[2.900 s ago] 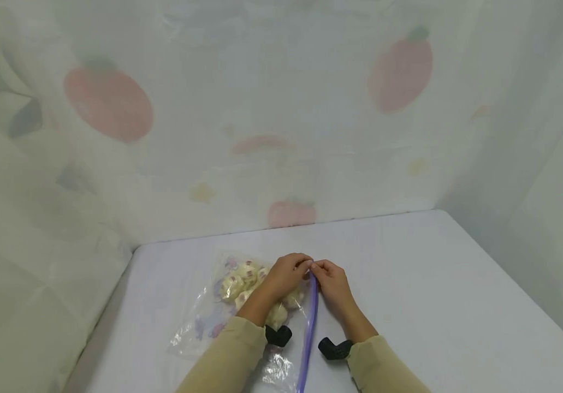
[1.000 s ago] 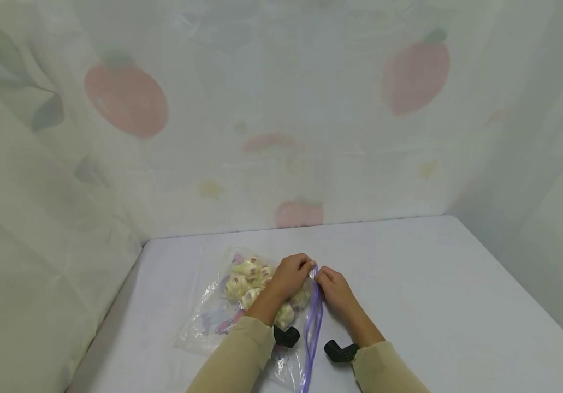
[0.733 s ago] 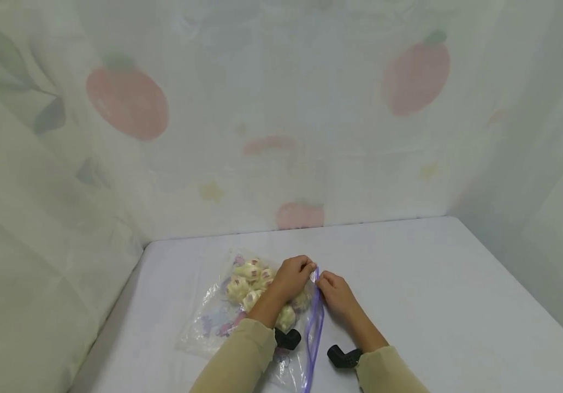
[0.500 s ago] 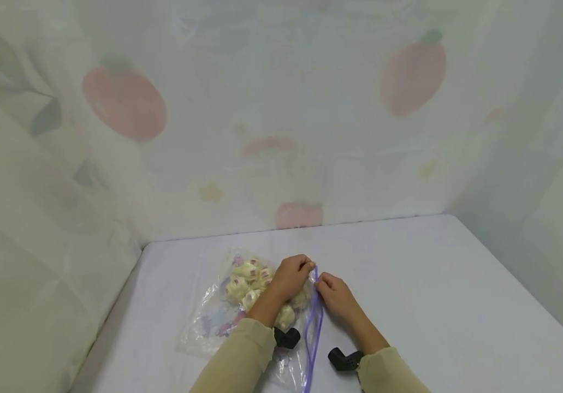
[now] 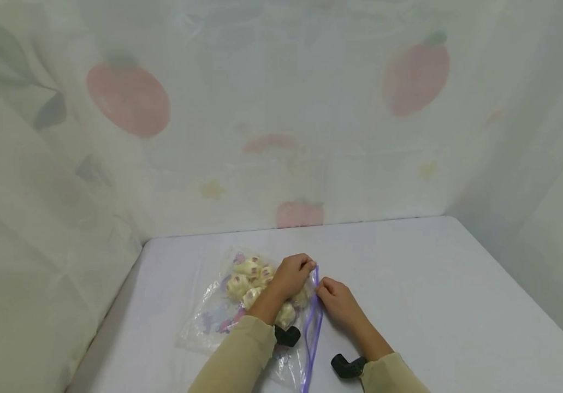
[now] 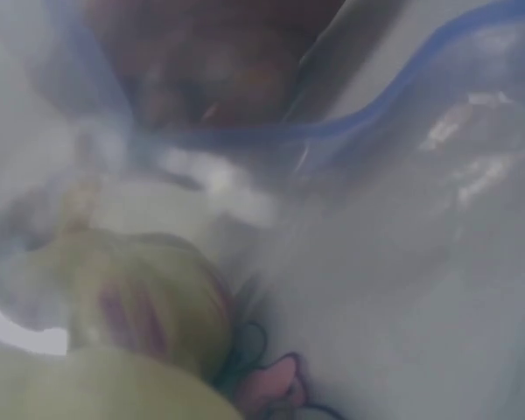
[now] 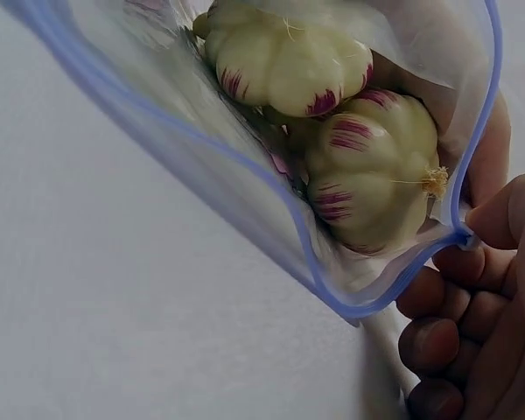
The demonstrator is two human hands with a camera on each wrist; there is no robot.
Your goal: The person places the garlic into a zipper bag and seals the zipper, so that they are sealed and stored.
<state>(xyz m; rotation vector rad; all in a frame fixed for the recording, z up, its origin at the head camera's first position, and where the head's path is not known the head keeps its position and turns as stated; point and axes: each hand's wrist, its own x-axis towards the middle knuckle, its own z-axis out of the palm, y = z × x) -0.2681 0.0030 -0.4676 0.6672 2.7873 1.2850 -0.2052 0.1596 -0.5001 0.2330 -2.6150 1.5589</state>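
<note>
A clear zip bag (image 5: 197, 322) with a purple-blue zip edge lies flat on the white table in the head view. Several garlic bulbs (image 5: 237, 286), cream with purple streaks, are inside it. My left hand (image 5: 293, 274) holds the bag's far corner beside the zip, its forearm crossing over the bag. Just to the right, the thumb and fingers of my right hand (image 5: 339, 299) pinch the zip edge. In the right wrist view the mouth gapes, showing garlic (image 7: 367, 166) inside, and my right hand (image 7: 499, 297) grips the rim. The left wrist view is blurred.
The table (image 5: 433, 305) extends to the right of the hands. A pale curtain (image 5: 350, 109) with printed fruit hangs along its back edge, and fabric also closes in both sides. Dark wrist-camera mounts (image 5: 347, 367) stick out below the cuffs.
The zip edges, together at first, have come apart into a gap. My right hand has shifted a little toward me along the zip, away from the left hand, which stays at the far corner.
</note>
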